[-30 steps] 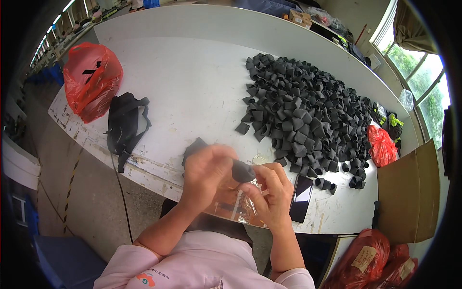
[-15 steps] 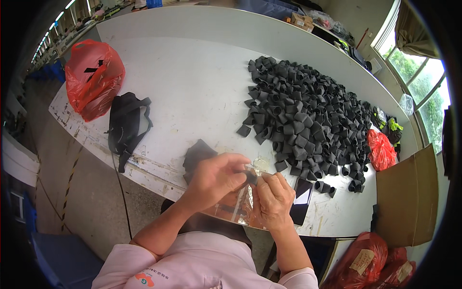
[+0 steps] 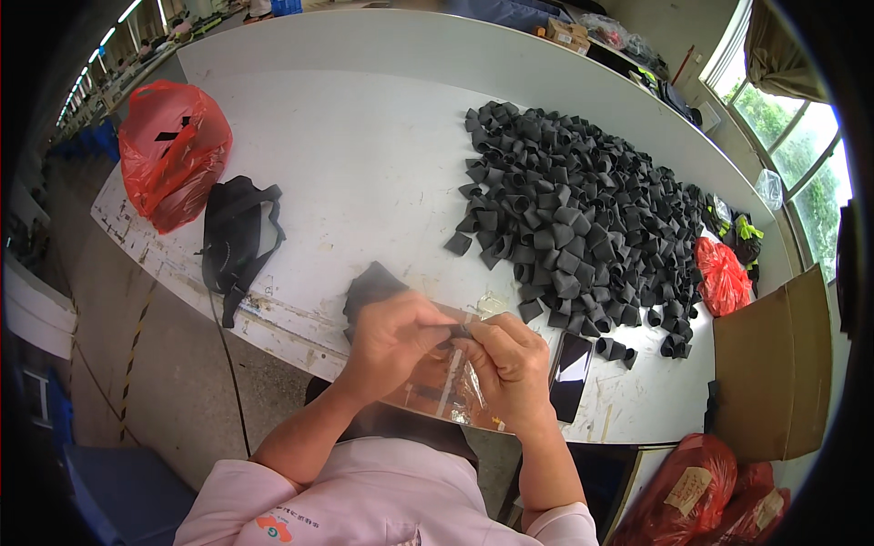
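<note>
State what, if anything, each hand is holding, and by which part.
A small dark piece: the left hand pinches its left end, the right hand its right end; most of it is hidden.

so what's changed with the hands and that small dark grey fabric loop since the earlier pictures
The left hand has dipped slightly toward the person and the right hand has drawn its fingertips closer together; the small dark grey fabric loop, plainly rounded a second ago, is now mostly hidden. Both still hold it. The heaped dark grey fabric pieces stayed put.
</note>
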`<state>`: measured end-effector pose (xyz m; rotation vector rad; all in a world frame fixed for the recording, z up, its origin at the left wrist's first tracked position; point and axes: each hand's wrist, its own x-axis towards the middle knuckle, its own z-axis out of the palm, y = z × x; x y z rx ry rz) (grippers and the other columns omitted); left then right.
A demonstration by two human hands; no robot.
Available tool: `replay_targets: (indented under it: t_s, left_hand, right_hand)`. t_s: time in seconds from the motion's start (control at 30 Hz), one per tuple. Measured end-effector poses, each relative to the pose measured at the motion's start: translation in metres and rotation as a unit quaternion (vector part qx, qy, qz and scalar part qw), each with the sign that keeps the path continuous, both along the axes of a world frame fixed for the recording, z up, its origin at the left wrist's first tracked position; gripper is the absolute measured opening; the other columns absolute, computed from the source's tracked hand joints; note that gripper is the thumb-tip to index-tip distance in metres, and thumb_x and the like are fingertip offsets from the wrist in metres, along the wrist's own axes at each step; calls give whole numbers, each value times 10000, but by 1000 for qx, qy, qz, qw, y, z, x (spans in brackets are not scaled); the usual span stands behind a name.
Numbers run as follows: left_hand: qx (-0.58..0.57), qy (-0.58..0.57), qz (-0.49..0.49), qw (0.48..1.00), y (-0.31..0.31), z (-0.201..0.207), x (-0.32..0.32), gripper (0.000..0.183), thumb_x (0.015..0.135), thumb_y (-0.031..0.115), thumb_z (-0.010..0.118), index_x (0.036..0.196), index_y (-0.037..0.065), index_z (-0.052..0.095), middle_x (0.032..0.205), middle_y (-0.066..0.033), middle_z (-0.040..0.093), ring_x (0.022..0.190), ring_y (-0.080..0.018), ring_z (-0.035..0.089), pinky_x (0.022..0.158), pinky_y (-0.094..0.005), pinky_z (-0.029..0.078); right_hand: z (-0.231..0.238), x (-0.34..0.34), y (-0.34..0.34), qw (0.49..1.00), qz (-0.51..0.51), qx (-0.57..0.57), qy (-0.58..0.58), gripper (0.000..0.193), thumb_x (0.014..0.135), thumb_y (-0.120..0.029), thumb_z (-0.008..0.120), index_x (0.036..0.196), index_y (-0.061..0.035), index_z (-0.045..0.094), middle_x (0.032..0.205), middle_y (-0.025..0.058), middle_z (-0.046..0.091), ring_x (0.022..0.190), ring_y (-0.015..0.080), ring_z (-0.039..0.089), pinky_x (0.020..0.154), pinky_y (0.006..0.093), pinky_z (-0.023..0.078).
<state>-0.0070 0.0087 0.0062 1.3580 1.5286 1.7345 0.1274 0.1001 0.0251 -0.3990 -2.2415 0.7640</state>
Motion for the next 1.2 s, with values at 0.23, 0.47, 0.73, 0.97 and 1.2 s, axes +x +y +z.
replay_targets:
  t_s: [0.23,0.47,0.73,0.97,1.2]
  left_hand:
    - [1,-31,-7,999,3,-3,8,39,771,-20,617,807,-13,632,767,-49,562,701,-83,508,630,-197,420]
    - [-3,-150,-22,988,5,-2,7,40,761,-7,633,800,-15,635,793,-62,581,726,-97,527,666,-217,430]
    - [4,-99,-34,995,2,-7,5,49,761,-17,630,809,-11,641,787,-65,579,713,-93,527,645,-207,436]
    - [12,-33,21,999,4,-17,7,56,785,-17,606,839,-15,619,812,-62,571,711,-84,519,633,-203,435]
    - [-184,70,297,935,-37,-105,-23,261,772,90,588,1017,12,545,872,-119,579,774,-248,565,703,-333,445]
  right_hand:
    - [-18,2,-3,997,-40,47,49,89,713,-16,649,783,-2,595,620,70,506,523,207,477,457,299,367]
    - [-10,1,5,999,-4,35,29,124,673,-29,660,770,-33,583,617,64,489,536,211,475,445,330,361]
    - [-29,-2,-7,996,-45,30,72,80,716,-18,640,782,-19,596,618,61,476,544,187,440,468,291,341]
    - [-20,-6,-4,994,-54,83,41,66,737,-23,626,747,-17,561,609,66,466,509,188,429,451,282,322]
    - [19,-5,81,949,-204,-212,110,321,898,-281,483,876,18,597,622,12,528,518,52,388,466,197,316]
